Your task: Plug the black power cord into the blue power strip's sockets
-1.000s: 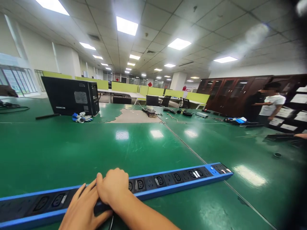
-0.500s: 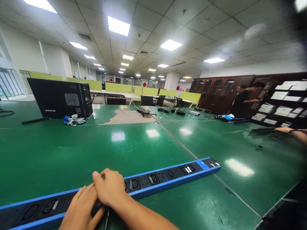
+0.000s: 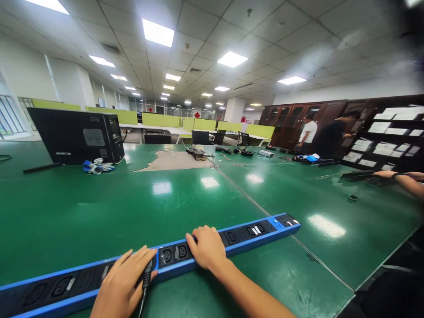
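Note:
A long blue-edged power strip [image 3: 232, 238] with black sockets lies slantwise across the green tabletop. My left hand [image 3: 124, 282] is closed over the strip left of its middle. Between its thumb and fingers is a black plug [image 3: 148, 270], its cable running down toward me; whether it sits in a socket is hidden by the hand. Further right, my right hand [image 3: 208, 248] rests across the strip with fingers wrapped over its far edge. Two bare sockets show between the hands.
Beyond stand a black computer case [image 3: 76, 137] and a pair of gloves [image 3: 97, 166]. Electronic parts [image 3: 198, 153] lie on a bare brown patch. A small dark ring [image 3: 353, 198] sits at right, near another person's hand [image 3: 384, 174]. Two people stand by the cabinets.
My right hand has moved right along the strip, away from my left hand. The plug in my left hand now shows. A person in white has appeared by the cabinets.

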Action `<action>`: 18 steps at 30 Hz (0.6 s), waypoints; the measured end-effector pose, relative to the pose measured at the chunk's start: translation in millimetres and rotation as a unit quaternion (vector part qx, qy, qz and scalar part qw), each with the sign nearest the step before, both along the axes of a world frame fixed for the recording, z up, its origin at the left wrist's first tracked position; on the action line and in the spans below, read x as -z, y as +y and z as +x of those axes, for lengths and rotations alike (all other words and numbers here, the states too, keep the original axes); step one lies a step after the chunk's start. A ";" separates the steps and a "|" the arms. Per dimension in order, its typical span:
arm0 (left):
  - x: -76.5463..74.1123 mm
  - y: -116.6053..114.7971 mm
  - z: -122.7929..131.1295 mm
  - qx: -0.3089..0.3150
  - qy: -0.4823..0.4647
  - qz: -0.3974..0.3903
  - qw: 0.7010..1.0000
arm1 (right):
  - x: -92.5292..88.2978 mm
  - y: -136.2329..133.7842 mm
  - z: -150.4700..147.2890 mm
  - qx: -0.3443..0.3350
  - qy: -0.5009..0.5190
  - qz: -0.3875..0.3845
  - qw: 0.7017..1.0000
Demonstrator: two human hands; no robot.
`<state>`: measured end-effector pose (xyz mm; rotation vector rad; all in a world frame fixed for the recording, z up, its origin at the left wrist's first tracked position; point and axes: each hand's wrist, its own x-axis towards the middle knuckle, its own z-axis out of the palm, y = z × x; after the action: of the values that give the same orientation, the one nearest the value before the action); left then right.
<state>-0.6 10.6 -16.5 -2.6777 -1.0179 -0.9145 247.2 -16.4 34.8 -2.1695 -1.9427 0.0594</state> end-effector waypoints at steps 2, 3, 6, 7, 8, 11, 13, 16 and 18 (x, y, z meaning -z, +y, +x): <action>-4.3 0.7 1.6 0.018 0.003 -0.015 1.000 | 1.5 0.7 -1.8 0.001 -0.001 0.002 1.000; -8.0 1.4 1.9 0.028 0.005 -0.028 0.999 | 2.0 1.1 -2.2 0.002 0.000 0.002 1.000; -26.4 4.0 -0.1 0.014 -0.051 -0.076 0.996 | 3.8 1.8 -1.0 0.005 0.008 0.003 1.000; -35.0 4.8 -1.4 -0.022 -0.106 -0.091 0.990 | 4.5 2.0 -0.4 0.005 0.012 0.005 1.000; -44.4 5.5 -2.3 -0.070 -0.171 -0.100 0.978 | 5.1 2.2 0.1 0.005 0.017 0.007 1.000; -71.2 5.7 2.4 -0.174 -0.285 -0.097 0.938 | 6.6 2.2 0.1 0.007 0.041 0.011 0.999; -80.2 4.0 13.0 -0.093 -0.225 -0.100 0.965 | 7.7 1.5 -0.6 0.011 0.066 0.015 0.998; -75.1 -0.8 34.0 -0.044 -0.158 -0.177 0.970 | 9.8 0.9 0.1 0.015 0.127 0.028 0.991; -65.3 -5.6 47.8 -0.063 -0.144 -0.224 0.962 | 10.8 2.9 4.2 0.015 0.190 0.039 0.981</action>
<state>47.2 5.0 48.8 -2.8303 -1.6140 -1.1969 251.4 -13.5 24.0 -1.9640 -1.6687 0.3587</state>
